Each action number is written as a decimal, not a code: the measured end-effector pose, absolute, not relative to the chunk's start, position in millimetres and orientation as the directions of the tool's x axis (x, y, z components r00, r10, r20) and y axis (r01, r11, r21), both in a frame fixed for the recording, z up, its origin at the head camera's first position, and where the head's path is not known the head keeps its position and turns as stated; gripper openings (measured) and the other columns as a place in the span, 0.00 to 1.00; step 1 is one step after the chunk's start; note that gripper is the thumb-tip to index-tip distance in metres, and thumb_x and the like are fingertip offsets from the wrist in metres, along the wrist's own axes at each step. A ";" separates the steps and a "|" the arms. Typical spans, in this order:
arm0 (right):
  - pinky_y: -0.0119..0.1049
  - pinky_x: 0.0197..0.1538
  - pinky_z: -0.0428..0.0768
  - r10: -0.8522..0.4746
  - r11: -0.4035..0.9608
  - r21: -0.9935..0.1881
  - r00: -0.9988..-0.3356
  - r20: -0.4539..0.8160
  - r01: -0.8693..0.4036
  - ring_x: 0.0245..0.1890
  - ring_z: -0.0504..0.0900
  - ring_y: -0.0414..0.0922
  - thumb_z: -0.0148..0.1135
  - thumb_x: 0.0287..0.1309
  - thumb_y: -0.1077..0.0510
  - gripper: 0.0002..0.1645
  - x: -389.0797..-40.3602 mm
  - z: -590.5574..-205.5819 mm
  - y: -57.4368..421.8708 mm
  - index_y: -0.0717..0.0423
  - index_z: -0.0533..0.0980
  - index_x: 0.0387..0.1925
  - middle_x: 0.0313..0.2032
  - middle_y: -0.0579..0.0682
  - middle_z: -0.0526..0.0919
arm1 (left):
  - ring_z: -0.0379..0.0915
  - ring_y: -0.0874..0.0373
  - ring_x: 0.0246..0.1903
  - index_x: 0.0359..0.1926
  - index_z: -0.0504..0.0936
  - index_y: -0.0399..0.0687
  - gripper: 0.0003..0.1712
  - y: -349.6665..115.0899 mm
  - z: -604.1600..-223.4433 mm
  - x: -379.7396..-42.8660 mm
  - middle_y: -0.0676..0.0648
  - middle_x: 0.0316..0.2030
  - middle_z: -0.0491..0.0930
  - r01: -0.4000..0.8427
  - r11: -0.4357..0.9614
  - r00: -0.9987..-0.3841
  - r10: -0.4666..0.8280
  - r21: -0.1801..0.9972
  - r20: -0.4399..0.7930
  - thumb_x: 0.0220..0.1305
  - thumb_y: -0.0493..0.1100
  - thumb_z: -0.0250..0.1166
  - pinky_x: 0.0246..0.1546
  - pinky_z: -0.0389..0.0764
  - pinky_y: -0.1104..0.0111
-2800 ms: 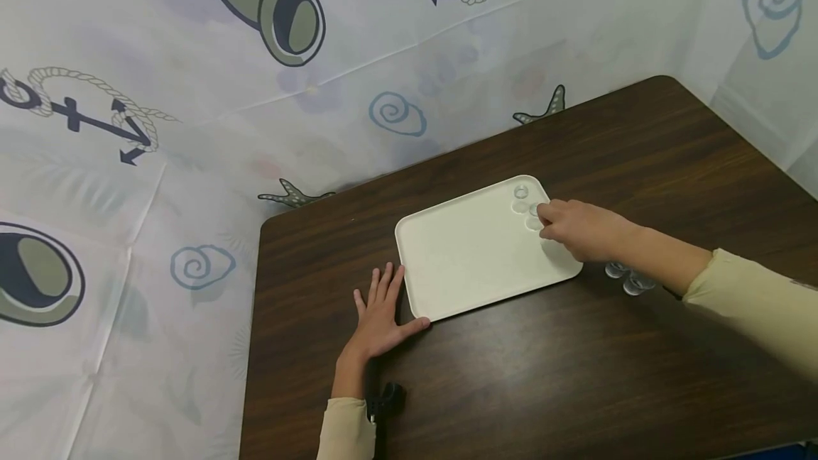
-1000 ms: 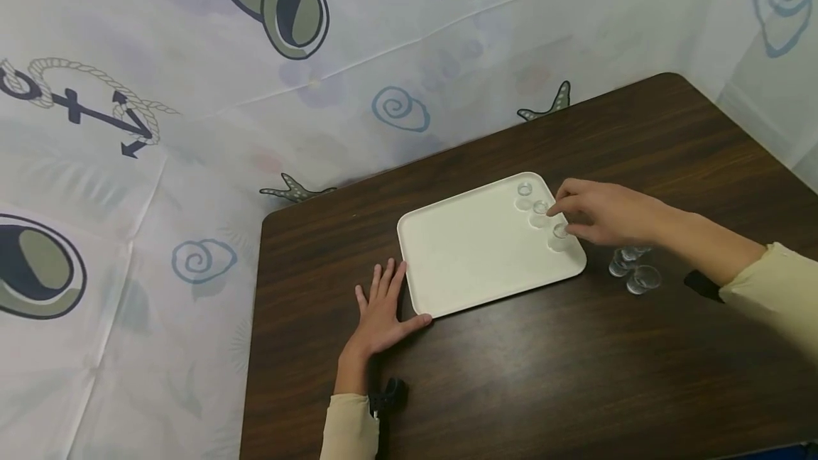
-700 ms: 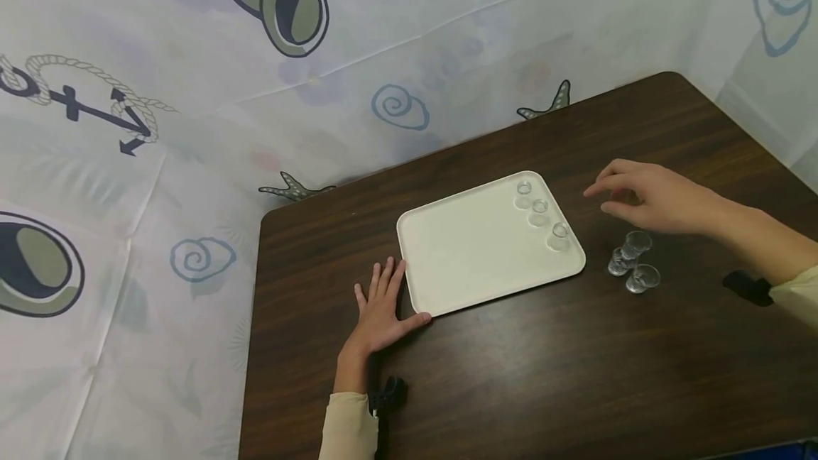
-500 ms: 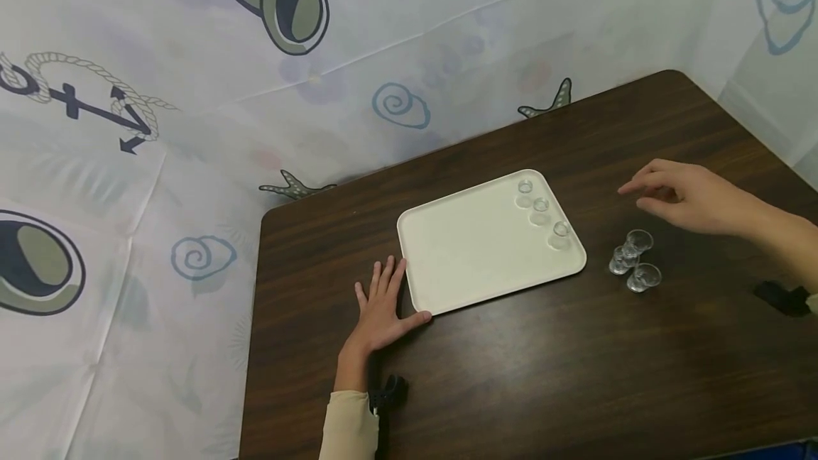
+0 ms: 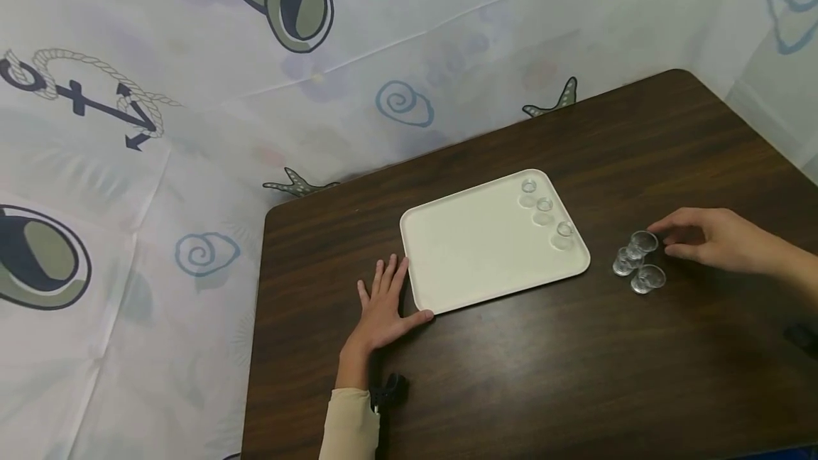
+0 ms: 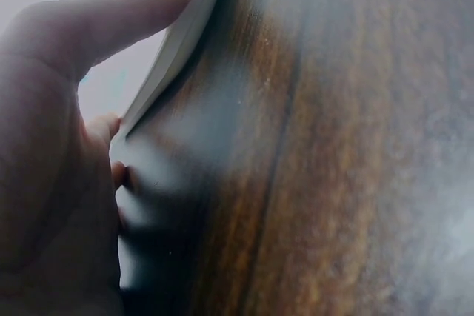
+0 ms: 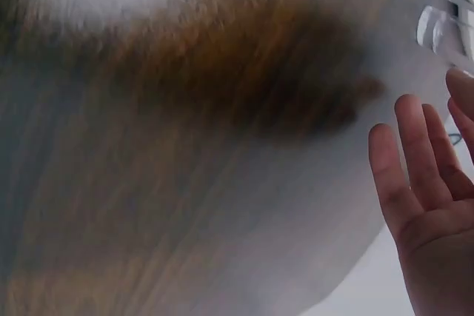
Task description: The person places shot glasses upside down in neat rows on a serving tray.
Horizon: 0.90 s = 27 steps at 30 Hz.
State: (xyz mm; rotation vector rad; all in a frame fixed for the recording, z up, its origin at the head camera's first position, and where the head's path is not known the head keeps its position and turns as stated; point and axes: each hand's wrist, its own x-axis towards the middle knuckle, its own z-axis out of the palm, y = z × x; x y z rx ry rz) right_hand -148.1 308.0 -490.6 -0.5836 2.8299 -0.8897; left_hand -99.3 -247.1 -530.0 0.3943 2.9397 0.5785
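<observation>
A white rectangular tray (image 5: 479,254) lies on the table. Three small clear shot glasses stand in a row along its right side: a far glass (image 5: 529,186), a middle glass (image 5: 544,204) and a near glass (image 5: 564,230). My left hand (image 5: 381,314) is spread at the tray's left end, its thumb and fingertips touching the rim. Right of the tray, three more glasses cluster on the table, among them a back glass (image 5: 642,242) and a front glass (image 5: 648,279). Beside the back glass, my right hand (image 5: 718,238) hovers with loosely bent fingers, holding nothing.
The dark wooden table (image 5: 511,375) reaches well beyond the tray on all sides. Behind it and on the left hangs a printed curtain (image 5: 345,112) with sea motifs. A black strap (image 5: 390,392) sits at the left wrist.
My right hand let go of the third glass on the tray, drew back to the right, then came down beside the glasses on the table. The left hand stayed at the tray's rim.
</observation>
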 end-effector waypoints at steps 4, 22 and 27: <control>0.26 0.32 0.80 -0.435 0.696 -0.618 -0.900 0.043 -0.366 0.34 0.81 0.33 0.74 0.42 0.68 0.26 -145.9 -498.3 303.9 0.55 0.80 0.48 0.41 0.50 0.83 | 0.29 0.43 0.74 0.76 0.42 0.59 0.61 -245.6 -529.0 -98.2 0.46 0.76 0.39 0.226 0.891 -0.960 0.272 0.393 -0.065 0.51 0.76 0.59 0.60 0.29 0.31; 0.30 0.29 0.72 -0.389 0.761 -0.565 -0.921 -0.003 -0.320 0.27 0.72 0.32 0.75 0.47 0.53 0.23 -141.6 -504.5 289.3 0.50 0.81 0.47 0.40 0.49 0.85 | 0.29 0.44 0.74 0.76 0.41 0.61 0.61 -245.7 -530.2 -99.3 0.48 0.76 0.39 0.217 0.894 -0.962 0.264 0.392 -0.068 0.50 0.78 0.58 0.61 0.29 0.31; 0.32 0.33 0.76 -0.387 0.768 -0.555 -0.922 -0.005 -0.319 0.33 0.77 0.33 0.75 0.47 0.53 0.23 -143.2 -504.6 289.3 0.50 0.81 0.48 0.41 0.49 0.86 | 0.27 0.46 0.74 0.76 0.40 0.62 0.61 -246.3 -531.2 -99.3 0.49 0.76 0.37 0.210 0.899 -0.962 0.260 0.385 -0.082 0.50 0.78 0.57 0.61 0.28 0.32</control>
